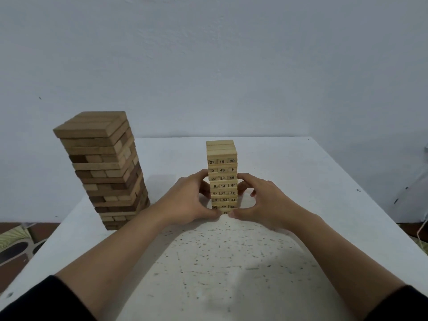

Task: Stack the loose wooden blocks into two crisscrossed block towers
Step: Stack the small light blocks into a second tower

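White table (301, 172) carries a large brown tower (104, 165) at nine o'clock of the small numbered tower (221, 158), whose lower half the left hand (190, 200) and right hand (261, 202) grip.

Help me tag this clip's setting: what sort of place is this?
Likely a room at home: a scuffed white table before a bare wall, a patterned floor mat, a numbered block tower.

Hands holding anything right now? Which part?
The small pale numbered wooden block tower, by its lower half: left hand clasps its left side, right hand its right side.
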Demonstrator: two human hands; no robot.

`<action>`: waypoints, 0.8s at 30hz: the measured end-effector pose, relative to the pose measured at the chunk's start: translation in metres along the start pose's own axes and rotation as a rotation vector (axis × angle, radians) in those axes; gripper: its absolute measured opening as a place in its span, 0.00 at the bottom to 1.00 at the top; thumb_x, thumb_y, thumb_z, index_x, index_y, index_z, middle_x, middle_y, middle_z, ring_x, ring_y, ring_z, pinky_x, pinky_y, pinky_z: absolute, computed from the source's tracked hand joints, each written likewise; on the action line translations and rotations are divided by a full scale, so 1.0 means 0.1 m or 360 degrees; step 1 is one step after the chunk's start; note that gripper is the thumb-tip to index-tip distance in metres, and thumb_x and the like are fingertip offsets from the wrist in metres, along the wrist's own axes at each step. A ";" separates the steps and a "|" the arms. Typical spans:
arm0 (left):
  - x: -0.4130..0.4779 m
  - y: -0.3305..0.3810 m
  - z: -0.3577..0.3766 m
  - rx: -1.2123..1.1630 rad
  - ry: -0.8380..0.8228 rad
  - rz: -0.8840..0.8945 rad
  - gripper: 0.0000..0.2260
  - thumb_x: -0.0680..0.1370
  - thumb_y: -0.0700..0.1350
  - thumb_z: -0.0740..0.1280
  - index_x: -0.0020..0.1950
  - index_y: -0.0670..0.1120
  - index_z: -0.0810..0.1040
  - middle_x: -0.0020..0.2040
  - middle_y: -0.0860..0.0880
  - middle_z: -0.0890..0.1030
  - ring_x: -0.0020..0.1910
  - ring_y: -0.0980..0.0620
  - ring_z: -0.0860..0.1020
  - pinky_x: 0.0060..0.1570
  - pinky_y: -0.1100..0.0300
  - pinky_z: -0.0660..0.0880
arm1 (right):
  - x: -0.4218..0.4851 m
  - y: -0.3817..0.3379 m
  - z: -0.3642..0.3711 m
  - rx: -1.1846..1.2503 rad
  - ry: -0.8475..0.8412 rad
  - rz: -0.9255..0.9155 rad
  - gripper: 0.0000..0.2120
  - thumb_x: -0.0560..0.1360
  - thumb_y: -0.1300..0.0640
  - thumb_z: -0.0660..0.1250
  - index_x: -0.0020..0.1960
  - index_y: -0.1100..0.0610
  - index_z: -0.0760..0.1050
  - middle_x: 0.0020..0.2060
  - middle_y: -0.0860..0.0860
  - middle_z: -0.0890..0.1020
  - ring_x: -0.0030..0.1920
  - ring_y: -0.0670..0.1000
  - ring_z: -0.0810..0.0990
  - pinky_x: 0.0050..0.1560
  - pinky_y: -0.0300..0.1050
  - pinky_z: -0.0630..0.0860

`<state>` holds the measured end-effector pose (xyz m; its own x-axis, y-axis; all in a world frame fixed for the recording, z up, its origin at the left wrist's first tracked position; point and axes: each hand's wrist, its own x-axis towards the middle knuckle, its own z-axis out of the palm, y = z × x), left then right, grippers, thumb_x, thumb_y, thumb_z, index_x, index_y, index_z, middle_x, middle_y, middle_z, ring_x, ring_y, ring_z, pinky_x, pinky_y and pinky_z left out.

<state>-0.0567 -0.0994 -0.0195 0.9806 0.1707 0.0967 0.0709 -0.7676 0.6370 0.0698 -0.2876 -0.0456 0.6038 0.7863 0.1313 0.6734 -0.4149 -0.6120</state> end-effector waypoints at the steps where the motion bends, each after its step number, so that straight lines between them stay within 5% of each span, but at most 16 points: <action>1: -0.01 -0.02 -0.01 0.0002 0.0002 -0.0009 0.31 0.66 0.52 0.81 0.66 0.60 0.72 0.54 0.59 0.84 0.54 0.63 0.80 0.59 0.57 0.79 | 0.01 -0.01 0.02 0.0000 0.0002 0.0000 0.40 0.67 0.42 0.79 0.74 0.43 0.65 0.55 0.35 0.80 0.56 0.37 0.76 0.52 0.31 0.68; 9: -0.09 -0.12 -0.07 -0.0026 0.0013 -0.0075 0.31 0.66 0.52 0.80 0.66 0.60 0.71 0.54 0.58 0.83 0.52 0.60 0.81 0.57 0.54 0.80 | 0.06 -0.14 0.12 0.0007 0.0007 0.0017 0.40 0.67 0.40 0.78 0.74 0.41 0.65 0.53 0.32 0.78 0.54 0.31 0.73 0.50 0.29 0.66; 20: -0.18 -0.09 -0.07 -0.0050 0.0053 -0.0115 0.31 0.70 0.51 0.79 0.69 0.58 0.69 0.55 0.60 0.82 0.54 0.63 0.79 0.57 0.59 0.79 | 0.03 -0.21 0.12 0.0057 0.0014 0.0044 0.39 0.68 0.41 0.78 0.74 0.41 0.65 0.53 0.33 0.79 0.58 0.37 0.75 0.64 0.43 0.72; 24: -0.28 -0.06 -0.06 -0.0150 0.0058 -0.0188 0.39 0.72 0.48 0.78 0.77 0.56 0.62 0.65 0.60 0.76 0.61 0.63 0.76 0.63 0.57 0.76 | 0.00 -0.23 0.14 0.0084 -0.0015 0.0073 0.44 0.67 0.40 0.79 0.77 0.40 0.60 0.55 0.32 0.78 0.61 0.40 0.74 0.70 0.51 0.71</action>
<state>-0.0859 -0.0959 -0.0220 0.9591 0.2799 0.0435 0.1659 -0.6797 0.7145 0.0485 -0.2720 -0.0423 0.6292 0.7714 0.0951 0.6215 -0.4258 -0.6576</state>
